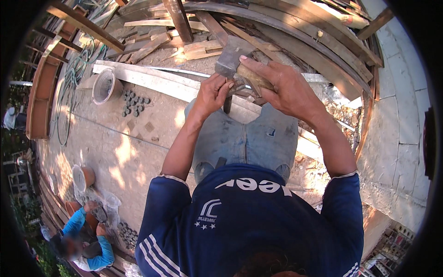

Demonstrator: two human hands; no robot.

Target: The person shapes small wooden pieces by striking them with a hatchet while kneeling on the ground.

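My right hand (290,87) grips the wooden handle of a hatchet (232,55), close behind its broad grey metal head. The forefinger lies along the head. Just below the head, my left hand (213,94) is closed in a pinch, its fingertips near the metal. Something small and dark (237,86) shows beside those fingertips; its kind I cannot make out. A dark, narrow piece (227,104) juts down next to the left hand, above my jeans. Both hands are in front of my lap.
A white-painted beam (152,76) lies ahead, with scrap boards (198,48) beyond. To the left are a bucket (105,87), small dark round pieces (134,102) and a green hose (74,87). A co-worker in blue sleeves (100,258) works at lower left near another bucket (84,178).
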